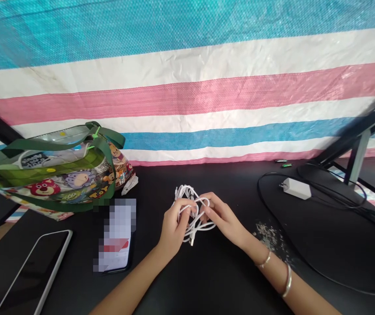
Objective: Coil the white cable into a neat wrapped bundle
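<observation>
White USB cable point(201, 227), loosely looped, sits between my left hand point(174, 223) and right hand point(225, 218) over the black surface point(180, 284), both pinching strands, neither clearly nearer, metal plug point(191, 240) end pointing toward me.

Behind the black desk point(187, 280) hangs a big shiny sheet point(180, 100) with blue, white and pink stripes. Dark bars point(358, 135) slant up at the desk's right end. Light makes bright spots on the sheet.
</observation>
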The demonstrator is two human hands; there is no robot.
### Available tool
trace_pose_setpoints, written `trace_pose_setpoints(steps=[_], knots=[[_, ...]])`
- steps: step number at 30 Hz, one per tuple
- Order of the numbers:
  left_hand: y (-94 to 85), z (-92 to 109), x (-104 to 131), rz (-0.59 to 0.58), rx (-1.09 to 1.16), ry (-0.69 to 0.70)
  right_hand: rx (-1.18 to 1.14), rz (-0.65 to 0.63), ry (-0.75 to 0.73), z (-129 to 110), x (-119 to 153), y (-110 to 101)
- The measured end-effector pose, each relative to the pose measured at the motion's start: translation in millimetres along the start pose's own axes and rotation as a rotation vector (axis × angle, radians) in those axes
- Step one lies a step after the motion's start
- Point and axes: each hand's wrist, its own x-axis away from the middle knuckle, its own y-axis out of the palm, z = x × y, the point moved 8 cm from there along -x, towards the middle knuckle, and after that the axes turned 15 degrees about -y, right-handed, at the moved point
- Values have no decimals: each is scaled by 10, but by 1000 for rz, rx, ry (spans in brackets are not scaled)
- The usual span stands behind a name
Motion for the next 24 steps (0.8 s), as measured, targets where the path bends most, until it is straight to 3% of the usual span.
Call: trace_pose_setpoints(steps=[5, 10, 19, 24], knots=[[-121, 4, -19, 86, 84, -32, 138, -64, -80, -62, -10, 23], [-186, -32, -5, 147, 132, -32, 101, -202, 8, 20, 30, 115], [-251, 11, 5, 201, 232, 18, 79, -336, 80, 75, 79, 187], [-290, 28, 5, 227, 259, 78, 224, -422, 69, 63, 89, 229]])
